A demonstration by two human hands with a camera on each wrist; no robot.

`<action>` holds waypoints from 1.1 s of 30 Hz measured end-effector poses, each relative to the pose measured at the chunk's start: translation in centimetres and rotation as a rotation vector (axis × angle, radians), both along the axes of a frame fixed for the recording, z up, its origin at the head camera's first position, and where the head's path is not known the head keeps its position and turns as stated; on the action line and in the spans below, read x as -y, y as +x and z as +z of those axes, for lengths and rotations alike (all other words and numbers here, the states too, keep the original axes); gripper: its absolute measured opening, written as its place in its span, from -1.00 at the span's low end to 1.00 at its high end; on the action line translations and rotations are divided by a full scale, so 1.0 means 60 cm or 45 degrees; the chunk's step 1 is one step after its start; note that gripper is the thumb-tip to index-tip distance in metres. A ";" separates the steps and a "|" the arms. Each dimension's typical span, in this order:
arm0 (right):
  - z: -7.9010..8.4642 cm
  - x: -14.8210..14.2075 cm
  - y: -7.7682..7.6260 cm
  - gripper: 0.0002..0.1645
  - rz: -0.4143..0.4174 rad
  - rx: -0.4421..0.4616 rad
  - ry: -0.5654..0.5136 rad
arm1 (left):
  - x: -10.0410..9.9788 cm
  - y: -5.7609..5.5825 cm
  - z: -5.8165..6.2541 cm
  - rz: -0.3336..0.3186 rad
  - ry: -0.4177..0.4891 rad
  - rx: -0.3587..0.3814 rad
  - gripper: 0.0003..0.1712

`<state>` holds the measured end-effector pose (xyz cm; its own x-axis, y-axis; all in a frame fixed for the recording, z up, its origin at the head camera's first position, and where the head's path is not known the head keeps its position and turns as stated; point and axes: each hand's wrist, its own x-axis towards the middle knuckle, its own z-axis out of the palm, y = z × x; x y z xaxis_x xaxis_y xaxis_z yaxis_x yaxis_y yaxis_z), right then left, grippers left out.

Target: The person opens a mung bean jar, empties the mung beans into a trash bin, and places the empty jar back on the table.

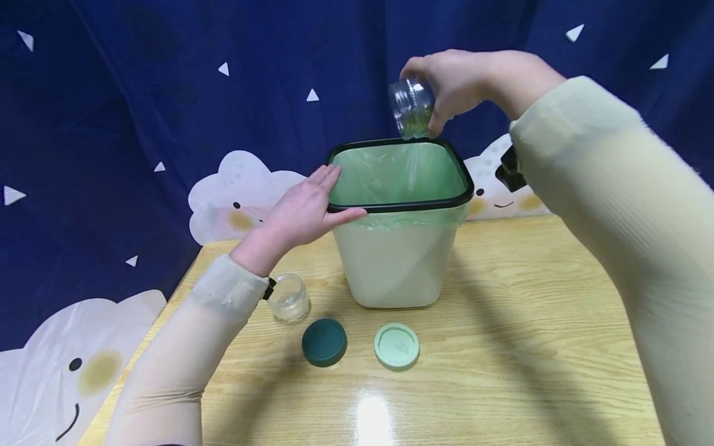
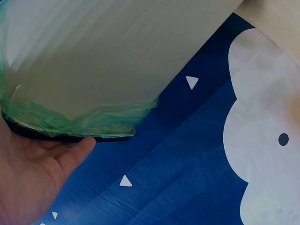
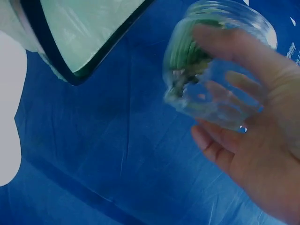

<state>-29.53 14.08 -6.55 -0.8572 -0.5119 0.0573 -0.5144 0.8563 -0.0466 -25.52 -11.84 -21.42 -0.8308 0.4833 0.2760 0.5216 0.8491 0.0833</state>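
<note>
A clear glass jar [image 1: 411, 106] is gripped by my right hand [image 1: 454, 80], tipped on its side above the back rim of a white trash bin [image 1: 395, 263]. The jar's mouth faces left, and some dark and greenish bits [image 3: 187, 77] lie inside along its lower wall. The bin has a black rim [image 1: 413, 205] and a green plastic liner [image 1: 385, 170] folded over it. My left hand [image 1: 304, 210] rests on the bin's left front corner, fingers extended along the rim and thumb on the front edge; its palm shows below the rim in the left wrist view.
On the wooden table [image 1: 519, 297] in front of the bin lie a dark green lid [image 1: 324, 342] and a mint green lid [image 1: 396, 346]. A small clear glass jar [image 1: 289, 298] stands left, beside my left wrist. Behind hangs a blue curtain [image 1: 268, 56] with clouds and white triangles.
</note>
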 end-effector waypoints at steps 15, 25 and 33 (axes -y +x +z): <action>-0.005 -0.009 -0.002 0.15 -0.002 0.036 0.025 | -0.002 0.002 0.001 0.007 0.003 -0.001 0.15; -0.004 -0.010 0.001 0.17 0.001 -0.083 -0.007 | 0.000 0.003 -0.001 0.003 0.009 0.011 0.15; 0.001 -0.006 -0.002 0.19 -0.001 -0.044 0.068 | 0.004 0.001 0.000 0.003 0.020 -0.012 0.13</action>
<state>-29.63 14.42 -6.50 -0.8555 -0.5143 0.0597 -0.5143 0.8575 0.0167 -25.49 -12.06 -21.40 -0.8291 0.4771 0.2916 0.5206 0.8489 0.0915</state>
